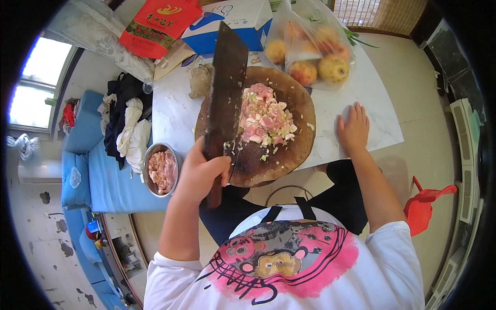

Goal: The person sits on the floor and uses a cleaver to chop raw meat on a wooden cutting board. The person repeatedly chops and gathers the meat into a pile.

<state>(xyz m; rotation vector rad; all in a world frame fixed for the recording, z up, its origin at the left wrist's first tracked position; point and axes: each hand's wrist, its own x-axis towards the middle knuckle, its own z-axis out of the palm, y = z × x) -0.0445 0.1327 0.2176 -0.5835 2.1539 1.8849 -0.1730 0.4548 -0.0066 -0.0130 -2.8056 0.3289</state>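
My left hand [203, 170] grips the handle of a dark, broad cleaver [228, 77], whose blade is raised above the left part of a round wooden chopping block [298, 104]. To the right of the blade, a heap of chopped pink meat [267, 116] mixed with pale and green bits lies on the block. Small bits also stick to the blade. My right hand [354, 130] rests palm down on the white marbled table [372, 97], right of the block and holding nothing. A steel bowl [179, 159] of minced meat [162, 172] stands by my left wrist.
Behind the block are a clear plastic bag of fruit [317, 58], a blue and white box [232, 23] and a red bag [161, 27]. A pale, lumpy object [200, 80] lies left of the blade. Clothes [130, 120] lie on a blue sofa [112, 186]; a red stool or chair [422, 205] is at right.
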